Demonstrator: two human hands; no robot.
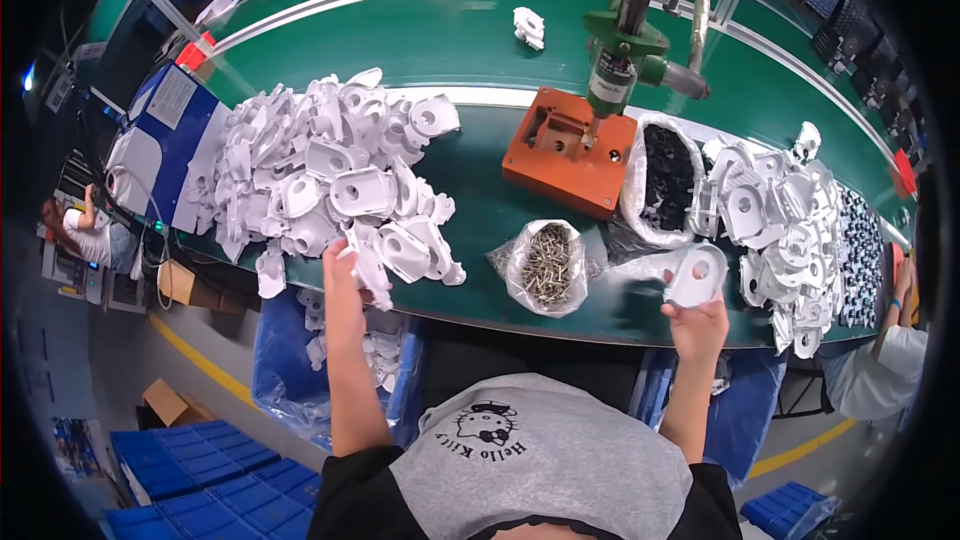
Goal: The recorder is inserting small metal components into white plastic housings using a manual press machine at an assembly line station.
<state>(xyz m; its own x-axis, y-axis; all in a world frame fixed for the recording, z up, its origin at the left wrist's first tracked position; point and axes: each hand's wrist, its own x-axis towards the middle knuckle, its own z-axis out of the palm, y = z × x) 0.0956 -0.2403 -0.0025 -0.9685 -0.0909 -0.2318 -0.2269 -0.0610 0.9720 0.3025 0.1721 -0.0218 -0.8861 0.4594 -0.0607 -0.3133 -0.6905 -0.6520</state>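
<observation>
My right hand [700,320] holds up a white plastic housing [690,287] with a round opening, its fingers on the lower edge. At the near edge of a big heap of similar white housings [325,155], my left hand [343,262] grips another white plastic housing [370,270], tilted and partly in front of the heap. Between the hands a clear bag of metal screws [547,268] lies open on the bench. Behind it stands an orange fixture block [565,155] beneath a green press head [612,75].
A bag of small black parts [668,180] sits right of the fixture, beside a second pile of white housings [790,230]. One white piece [529,28] rests on the green conveyor [430,35]. Blue bins [285,360] hang below the bench edge. A co-worker [880,370] is at far right.
</observation>
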